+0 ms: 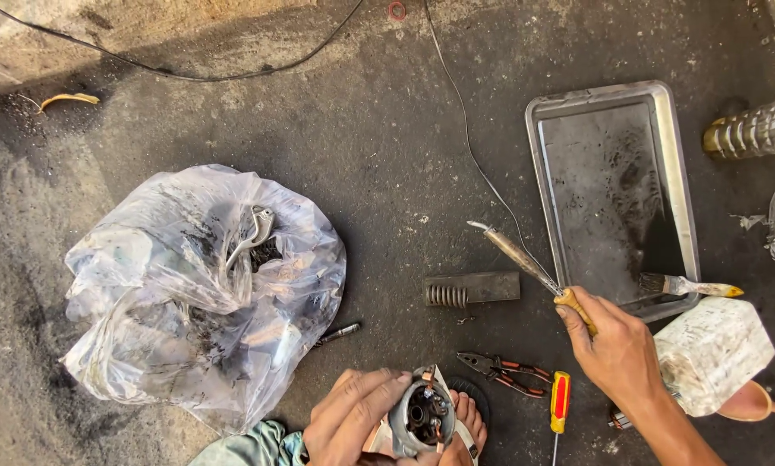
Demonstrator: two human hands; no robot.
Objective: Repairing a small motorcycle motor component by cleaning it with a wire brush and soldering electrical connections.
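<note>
Dark floor [387, 155], right hand [616, 345] gripping soldering iron [517, 255]

Right hand [616, 345] grips soldering iron [519, 256]; left hand [353, 417] holds motor housing [420, 420].

1. L hand [353, 416]: low centre of view, palm down, fingers spread & curled in a grip, pointing right.
2. R hand [608, 341]: lower right, fist closed, forearm running off toward the bottom-right corner.
3. Hands well apart.
</note>
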